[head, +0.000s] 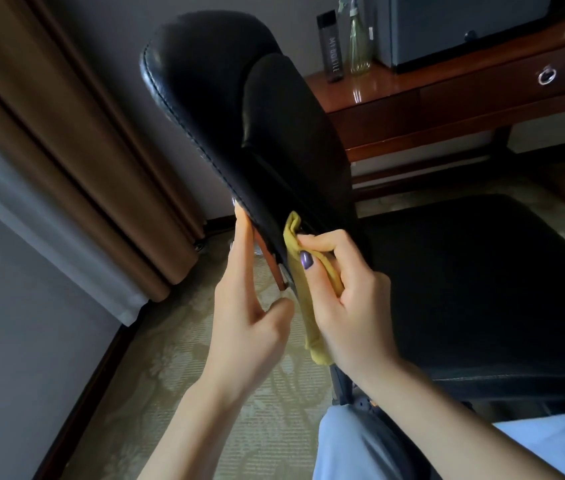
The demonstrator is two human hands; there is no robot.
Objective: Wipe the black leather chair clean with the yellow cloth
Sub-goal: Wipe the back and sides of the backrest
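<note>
Black leather chair point(225, 109) is being wiped, judged mid-task. Yellow cloth point(314, 336) is being pinched in the curled right hand point(346, 289) against the backrest's lower edge. That edge is being steadied by straight fingers of the left hand point(249, 306). Seat and upper backrest are probably still being left to do.

Brown curtain point(76, 161), grey wall point(14, 323), wooden desk point(447, 98), patterned carpet point(184, 358).

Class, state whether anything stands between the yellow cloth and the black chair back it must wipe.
Nothing visible does. The right hand holds the cloth against the chair back at its lower edge; the left hand rests on the rim beside it.
</note>
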